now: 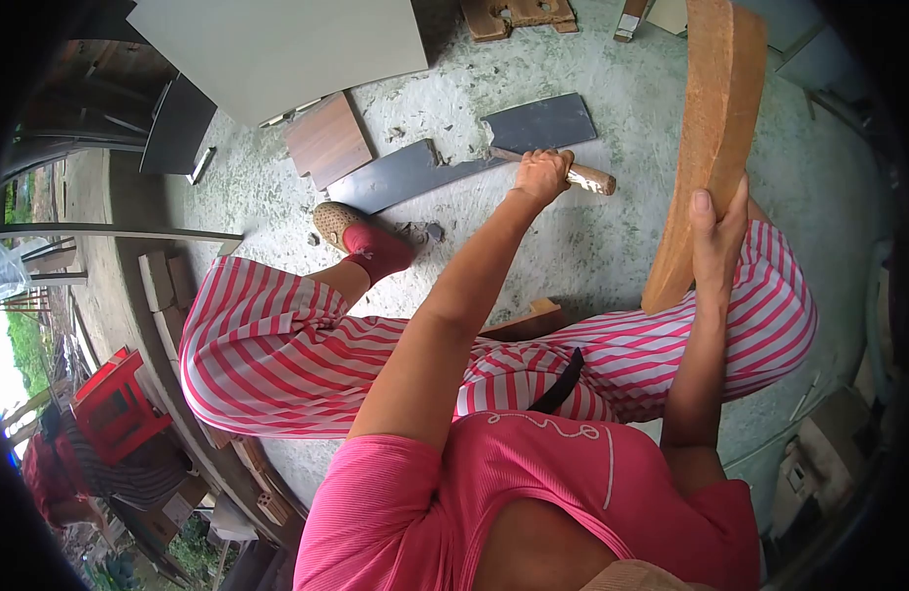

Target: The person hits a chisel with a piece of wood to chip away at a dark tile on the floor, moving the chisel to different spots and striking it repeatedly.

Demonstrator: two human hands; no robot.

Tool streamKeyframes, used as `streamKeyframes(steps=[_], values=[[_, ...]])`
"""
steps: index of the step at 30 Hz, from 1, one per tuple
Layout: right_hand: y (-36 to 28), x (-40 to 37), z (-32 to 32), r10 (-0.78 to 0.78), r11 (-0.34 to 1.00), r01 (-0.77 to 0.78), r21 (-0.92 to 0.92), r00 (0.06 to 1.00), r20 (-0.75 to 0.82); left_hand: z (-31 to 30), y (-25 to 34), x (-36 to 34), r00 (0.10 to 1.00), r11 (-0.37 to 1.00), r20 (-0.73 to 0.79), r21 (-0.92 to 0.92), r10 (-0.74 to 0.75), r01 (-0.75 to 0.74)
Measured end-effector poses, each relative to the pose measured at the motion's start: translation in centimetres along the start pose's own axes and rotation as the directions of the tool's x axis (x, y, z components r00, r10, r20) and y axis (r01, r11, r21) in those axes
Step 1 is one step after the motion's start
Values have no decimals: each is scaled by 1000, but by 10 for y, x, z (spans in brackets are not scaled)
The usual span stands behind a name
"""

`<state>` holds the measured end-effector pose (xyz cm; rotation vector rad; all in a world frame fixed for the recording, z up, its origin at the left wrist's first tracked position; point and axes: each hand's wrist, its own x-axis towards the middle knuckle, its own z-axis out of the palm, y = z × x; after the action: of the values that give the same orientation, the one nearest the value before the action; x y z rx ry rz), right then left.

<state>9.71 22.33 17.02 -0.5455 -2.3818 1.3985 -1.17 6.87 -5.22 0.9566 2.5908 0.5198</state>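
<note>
My left hand is closed around a tool with a worn wooden handle, held above the floor. A thin part of it sticks out on the other side of the fist; its far end is hard to make out against dark grey boards on the floor. My right hand grips a long, thick, slightly curved piece of brown wood, thumb on its near face. That wood stands tilted, its lower end against my striped trouser leg on the right.
A brown wood-grain panel, a second dark board and a large pale panel lie ahead. Cut wood is at the top. At left are a concrete ledge, a red crate and part of another person.
</note>
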Motion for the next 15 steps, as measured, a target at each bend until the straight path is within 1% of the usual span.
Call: streamKeyframes(steps=[2, 3, 5, 6, 7, 8, 9, 11, 12, 13, 14, 15], values=[[0, 1, 0, 3, 1000, -3, 2, 1000, 4, 11, 5, 14, 994, 991, 1, 77, -112, 111], [-1, 1, 1, 7, 1000, -7, 13, 1000, 7, 13, 10, 19, 994, 992, 2, 74, -105, 105], [-2, 0, -1, 17, 1000, -17, 17, 1000, 3, 17, 21, 28, 969, 968, 9, 40, -246, 246], [-2, 0, -2, 22, 1000, -22, 7, 1000, 15, 17, 26, 30, 971, 970, 13, 40, -240, 239], [-2, 1, -1, 25, 1000, -25, -1, 999, 29, 18, 30, 31, 959, 959, 2, 19, -282, 282], [-3, 1, 1, 13, 1000, -14, 10, 1000, 11, 17, 33, 31, 945, 945, -7, 1, -327, 327], [-4, 2, 2, 16, 1000, -16, 14, 1000, 11, 16, 36, 30, 945, 945, -6, 4, -328, 328], [-5, 1, 4, 24, 999, -24, -30, 1000, 7, 14, 43, 27, 931, 932, 55, 54, -361, 359], [-4, 1, 4, 28, 999, -28, -31, 1000, 7, 17, 38, 29, 922, 923, 39, 10, -385, 385], [-3, 0, 4, 6, 997, -5, -71, 1000, 11, 20, 34, 25, 921, 922, 44, 10, -387, 387], [-3, 2, 5, -24, 994, 25, -106, 1000, 16, 21, 22, 19, 930, 930, 12, 0, -368, 368], [-3, 2, 6, -25, 995, 27, -100, 1000, 17, 15, 13, 12, 937, 937, -20, -6, -348, 348]])
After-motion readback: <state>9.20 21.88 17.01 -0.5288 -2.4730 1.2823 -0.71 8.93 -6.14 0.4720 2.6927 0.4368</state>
